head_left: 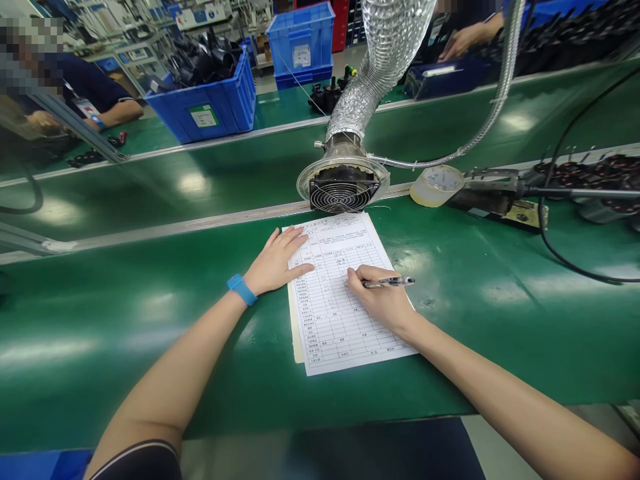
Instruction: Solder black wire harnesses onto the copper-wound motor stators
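A printed form (340, 327) with a table of rows and columns lies on the green bench top, over another pale sheet that shows along its left edge. My left hand (280, 261) rests flat on the form's upper left side, fingers spread, with a blue band round the wrist. My right hand (383, 300) is closed round a pen (403, 281) and leans on the form's right half. The pen's tip is hidden behind my fingers. Some handwritten marks show in the form's columns.
A fan (343, 193) on a silver flexible duct (350, 100) hangs just beyond the form. Right of it are a tape roll (437, 185) and a black cable (550, 247). A blue crate (205, 110) of black parts stands behind. Co-workers' arms show across the bench.
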{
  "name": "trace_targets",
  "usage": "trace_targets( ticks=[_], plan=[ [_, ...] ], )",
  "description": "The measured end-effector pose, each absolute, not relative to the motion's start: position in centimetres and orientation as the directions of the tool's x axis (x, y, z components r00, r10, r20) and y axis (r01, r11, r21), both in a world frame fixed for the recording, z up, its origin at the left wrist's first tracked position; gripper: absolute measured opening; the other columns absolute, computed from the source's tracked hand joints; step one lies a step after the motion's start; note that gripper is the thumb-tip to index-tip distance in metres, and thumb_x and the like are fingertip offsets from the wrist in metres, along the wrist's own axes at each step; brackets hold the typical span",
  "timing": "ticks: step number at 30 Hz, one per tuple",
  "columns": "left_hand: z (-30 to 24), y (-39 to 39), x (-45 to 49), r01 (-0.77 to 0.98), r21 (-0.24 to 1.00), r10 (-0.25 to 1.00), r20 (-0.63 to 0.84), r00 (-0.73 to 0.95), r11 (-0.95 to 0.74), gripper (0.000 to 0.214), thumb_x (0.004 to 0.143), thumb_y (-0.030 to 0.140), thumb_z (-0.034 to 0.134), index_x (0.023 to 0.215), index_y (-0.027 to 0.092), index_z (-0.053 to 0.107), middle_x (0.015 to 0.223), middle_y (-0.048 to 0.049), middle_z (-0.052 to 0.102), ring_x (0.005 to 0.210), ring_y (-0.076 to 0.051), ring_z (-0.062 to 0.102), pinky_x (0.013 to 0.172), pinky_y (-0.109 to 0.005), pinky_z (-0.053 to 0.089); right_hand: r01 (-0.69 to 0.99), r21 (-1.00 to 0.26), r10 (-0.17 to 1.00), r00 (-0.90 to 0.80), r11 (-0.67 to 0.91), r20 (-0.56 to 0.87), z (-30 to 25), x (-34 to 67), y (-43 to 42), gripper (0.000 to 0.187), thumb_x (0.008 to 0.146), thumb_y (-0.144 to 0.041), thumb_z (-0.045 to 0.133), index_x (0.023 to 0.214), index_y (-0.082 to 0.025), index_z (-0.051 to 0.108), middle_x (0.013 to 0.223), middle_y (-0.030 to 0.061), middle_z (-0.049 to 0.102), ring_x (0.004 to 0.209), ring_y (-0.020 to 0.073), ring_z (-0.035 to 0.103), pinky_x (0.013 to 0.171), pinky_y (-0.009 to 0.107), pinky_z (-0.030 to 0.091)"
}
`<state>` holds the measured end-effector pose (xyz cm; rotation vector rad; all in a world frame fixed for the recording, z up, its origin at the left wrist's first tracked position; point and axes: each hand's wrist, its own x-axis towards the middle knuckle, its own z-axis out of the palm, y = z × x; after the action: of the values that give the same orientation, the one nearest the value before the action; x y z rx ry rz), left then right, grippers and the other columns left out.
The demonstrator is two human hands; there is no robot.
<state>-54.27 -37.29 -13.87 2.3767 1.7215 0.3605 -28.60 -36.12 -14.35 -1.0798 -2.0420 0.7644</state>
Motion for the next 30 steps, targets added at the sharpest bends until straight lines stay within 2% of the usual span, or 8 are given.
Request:
trace_targets(
  ticks=[10,30],
  plan=[
    [-13.92,-37.27,-54.32,0.908,0.284,0.952,0.081,0.296,-0.307,0.075,0.093,0.069,0.039,0.151,0.021,0.037,0.160,-0.0091,0.032,0.150,-0.028,0.022,0.125,-0.053,0.011,0.466,-0.751,0.870,-0.389,0.468,0.302,-14.42,-28.57,-36.17,0.043,0.092,-0.027,0.053,0.056,-0.020,0.031,0.050,-0.0046,0.032,0.047,0.0089,0.029,0.048,0.028,0.023],
    [-13.90,-37.26,-54.30,0.902,0.298,0.950,0.086,0.299,-0.311,0.074,0.093,0.068,0.041,0.151,0.022,0.036,0.160,-0.0093,0.032,0.150,-0.029,0.022,0.125,-0.053,0.011,0.443,-0.775,0.878,-0.378,0.451,0.295,-14.56,-28.52,-36.11,0.044,0.092,-0.027,0.052,0.058,-0.021,0.025,0.052,-0.0052,0.026,0.048,0.0093,0.024,0.049,0.030,0.020]
  ],
)
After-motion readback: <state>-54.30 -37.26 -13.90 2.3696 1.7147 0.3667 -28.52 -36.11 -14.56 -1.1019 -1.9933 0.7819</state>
